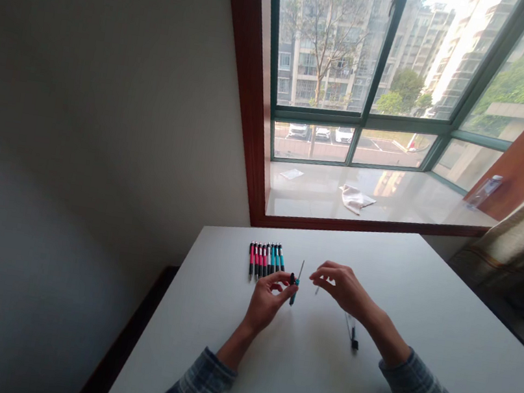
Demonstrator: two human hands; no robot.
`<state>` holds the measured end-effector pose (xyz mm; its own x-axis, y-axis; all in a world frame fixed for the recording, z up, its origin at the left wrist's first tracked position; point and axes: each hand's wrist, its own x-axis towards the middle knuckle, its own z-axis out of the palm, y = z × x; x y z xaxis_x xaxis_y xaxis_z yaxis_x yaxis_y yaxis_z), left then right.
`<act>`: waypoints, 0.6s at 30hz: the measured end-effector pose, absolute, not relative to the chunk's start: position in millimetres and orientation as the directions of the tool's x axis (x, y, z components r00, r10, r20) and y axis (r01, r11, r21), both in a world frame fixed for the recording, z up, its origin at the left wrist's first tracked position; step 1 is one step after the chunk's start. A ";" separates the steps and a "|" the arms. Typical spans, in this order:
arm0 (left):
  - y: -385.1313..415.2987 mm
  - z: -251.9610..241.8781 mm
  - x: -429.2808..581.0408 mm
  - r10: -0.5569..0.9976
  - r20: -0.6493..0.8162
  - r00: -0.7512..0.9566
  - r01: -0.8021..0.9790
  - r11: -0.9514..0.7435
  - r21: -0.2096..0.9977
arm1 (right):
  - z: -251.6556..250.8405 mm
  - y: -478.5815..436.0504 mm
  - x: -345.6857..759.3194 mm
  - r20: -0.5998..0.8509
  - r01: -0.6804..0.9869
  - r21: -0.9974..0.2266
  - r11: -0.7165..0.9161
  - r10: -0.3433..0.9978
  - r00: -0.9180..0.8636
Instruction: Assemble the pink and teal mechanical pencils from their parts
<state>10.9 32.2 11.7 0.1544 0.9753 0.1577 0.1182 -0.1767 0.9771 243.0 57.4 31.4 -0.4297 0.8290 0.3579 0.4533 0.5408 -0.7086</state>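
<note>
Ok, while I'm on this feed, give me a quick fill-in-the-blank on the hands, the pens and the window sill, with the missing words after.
1. The teal pen part is held in the person's ____.
2. In the picture, the row of pens lies to the ____ of the right hand.
3. In the picture, the clear bottle on the window sill is to the ____ of the crumpled white sheet.

Missing words: left hand; left; right.

Pens (265, 261) — pink, teal; table (314, 375) — white
</note>
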 end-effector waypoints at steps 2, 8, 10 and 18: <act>31.3 13.2 11.5 0.977 0.149 0.152 0.114 -0.168 0.979 | 22.4 62.1 255.1 0.320 0.521 -0.628 0.578 0.802 -0.504; 34.3 11.2 14.2 0.980 0.136 0.142 0.076 -0.148 0.986 | 1.0 71.4 257.5 0.273 0.520 -0.620 0.588 0.782 -0.560; 41.1 11.8 15.7 0.984 0.139 0.107 0.033 -0.143 0.989 | 0.9 75.7 256.3 0.287 0.498 -0.627 0.599 0.772 -0.568; 88.1 35.6 37.8 0.961 0.271 0.060 -0.082 -0.266 0.960 | 14.7 124.0 278.4 0.372 0.238 -0.883 0.404 0.913 -0.168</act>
